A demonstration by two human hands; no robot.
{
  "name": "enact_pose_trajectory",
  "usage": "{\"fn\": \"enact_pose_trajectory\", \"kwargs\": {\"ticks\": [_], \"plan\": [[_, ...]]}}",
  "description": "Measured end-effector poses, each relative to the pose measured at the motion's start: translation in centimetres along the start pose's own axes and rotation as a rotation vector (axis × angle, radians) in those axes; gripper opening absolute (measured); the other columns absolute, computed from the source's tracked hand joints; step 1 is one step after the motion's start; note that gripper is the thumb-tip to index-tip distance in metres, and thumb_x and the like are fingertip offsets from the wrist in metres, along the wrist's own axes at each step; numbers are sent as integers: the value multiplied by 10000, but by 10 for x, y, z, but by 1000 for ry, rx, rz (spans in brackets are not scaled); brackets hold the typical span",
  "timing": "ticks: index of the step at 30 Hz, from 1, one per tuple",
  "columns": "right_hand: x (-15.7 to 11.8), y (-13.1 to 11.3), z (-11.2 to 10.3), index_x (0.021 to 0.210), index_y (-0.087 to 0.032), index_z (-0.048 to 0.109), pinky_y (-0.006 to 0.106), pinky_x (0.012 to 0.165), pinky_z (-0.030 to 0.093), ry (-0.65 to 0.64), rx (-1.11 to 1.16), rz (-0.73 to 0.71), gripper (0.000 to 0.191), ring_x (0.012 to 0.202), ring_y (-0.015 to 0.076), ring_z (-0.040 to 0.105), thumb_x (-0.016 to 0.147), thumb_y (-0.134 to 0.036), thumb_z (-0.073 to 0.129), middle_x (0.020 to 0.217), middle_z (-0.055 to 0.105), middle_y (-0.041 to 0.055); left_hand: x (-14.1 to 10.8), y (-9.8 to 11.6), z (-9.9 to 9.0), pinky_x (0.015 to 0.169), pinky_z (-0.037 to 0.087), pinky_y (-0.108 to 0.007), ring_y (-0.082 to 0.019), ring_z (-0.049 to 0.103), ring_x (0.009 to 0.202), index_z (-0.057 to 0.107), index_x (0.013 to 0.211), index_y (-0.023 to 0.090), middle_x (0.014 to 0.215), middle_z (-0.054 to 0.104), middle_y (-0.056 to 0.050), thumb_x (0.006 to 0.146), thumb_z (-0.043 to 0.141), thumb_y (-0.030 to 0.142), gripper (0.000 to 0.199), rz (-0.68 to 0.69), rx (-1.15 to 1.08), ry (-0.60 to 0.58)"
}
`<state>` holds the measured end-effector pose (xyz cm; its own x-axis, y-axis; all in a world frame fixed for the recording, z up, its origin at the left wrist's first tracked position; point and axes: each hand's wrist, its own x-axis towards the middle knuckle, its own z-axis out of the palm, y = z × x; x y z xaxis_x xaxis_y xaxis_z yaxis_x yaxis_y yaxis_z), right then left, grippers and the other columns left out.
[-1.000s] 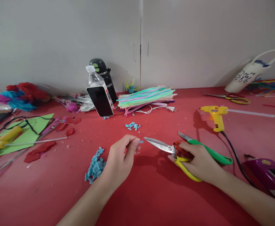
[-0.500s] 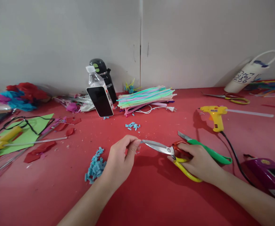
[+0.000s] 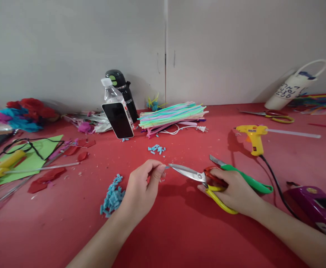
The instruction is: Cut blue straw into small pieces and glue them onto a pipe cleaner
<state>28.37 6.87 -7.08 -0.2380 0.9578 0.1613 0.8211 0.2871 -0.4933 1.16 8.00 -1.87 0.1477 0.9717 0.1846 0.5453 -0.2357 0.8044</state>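
Note:
My left hand (image 3: 143, 183) is closed, thumb and forefinger pinching a small blue piece (image 3: 167, 167) whose end just shows past the fingertips. My right hand (image 3: 234, 190) grips scissors (image 3: 187, 172) with red and yellow handles. Their blades look closed or nearly so, pointing left with the tip right by the blue piece. Beside my left wrist lies a pile of short blue cut pieces (image 3: 113, 198). A smaller scatter of blue pieces (image 3: 156, 149) rests beyond my fingers. Behind my right hand is a green-handled cutter (image 3: 248, 179), partly hidden by it.
A yellow glue gun (image 3: 254, 136) stands at right, its cord running toward a purple device (image 3: 313, 206). Farther back are a bundle of pastel pipe cleaners (image 3: 174, 116), a phone (image 3: 118, 120) leaning on a bottle, and other scissors (image 3: 277, 116). Green paper (image 3: 44, 152) lies left.
The scissor tip has moved slightly away from my left fingertips, and more of the blue piece shows between them. My left hand has stayed nearly still.

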Motion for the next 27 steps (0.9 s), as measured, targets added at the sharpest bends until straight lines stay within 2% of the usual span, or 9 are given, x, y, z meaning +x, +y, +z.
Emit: {"fn": "enact_pose_trajectory", "kwargs": {"ticks": [9,18,27], "plan": [[1,-3,-3,655,-220,338,233,495,282,-19,-19,-22,417,536,106,290,761,-433,681,580,376,-59,0,0,0,634,431,-206,-100,558,685,579,832,200,751,624,22,964,468,373,244,1,-6,-3],[3,-3,-2,629,-213,325,234,500,287,-8,-16,-9,444,554,109,249,776,-458,666,574,320,-61,1,3,0,626,425,-209,-101,557,682,580,825,197,743,626,19,958,473,376,248,-13,-27,-20],[-1,-3,-2,668,-226,339,239,497,294,1,-7,-35,429,537,106,321,749,-445,699,594,395,-59,-1,10,0,535,336,-218,-90,430,559,453,678,183,605,476,38,973,413,400,368,-60,-44,-23]]}}
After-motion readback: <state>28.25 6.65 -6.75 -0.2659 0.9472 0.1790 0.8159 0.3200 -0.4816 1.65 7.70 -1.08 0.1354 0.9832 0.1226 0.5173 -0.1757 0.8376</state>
